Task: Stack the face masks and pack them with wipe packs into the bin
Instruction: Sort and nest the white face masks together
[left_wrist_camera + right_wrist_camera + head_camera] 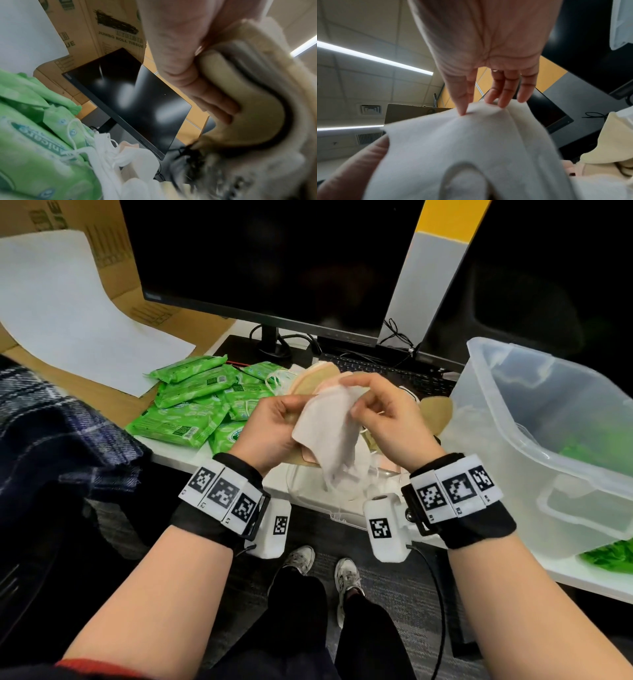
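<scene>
Both hands hold face masks above the desk's front edge. My left hand (274, 422) grips a small stack of tan and pink masks (240, 94) from below. A pale pink-white mask (329, 429) lies on top of that stack, and my right hand (376, 409) pinches its upper edge (481, 109) between thumb and fingers. More tan and white masks (318, 378) lie in a loose heap behind the hands. Several green wipe packs (195, 405) are piled to the left. The clear plastic bin (534, 440) stands at the right with green packs showing through its wall.
A dark monitor (270, 261) and keyboard (394, 371) stand behind the masks. White paper (68, 313) and cardboard boxes (118, 33) are at the back left. A plaid garment (61, 436) hangs at the left. The desk edge runs under my wrists.
</scene>
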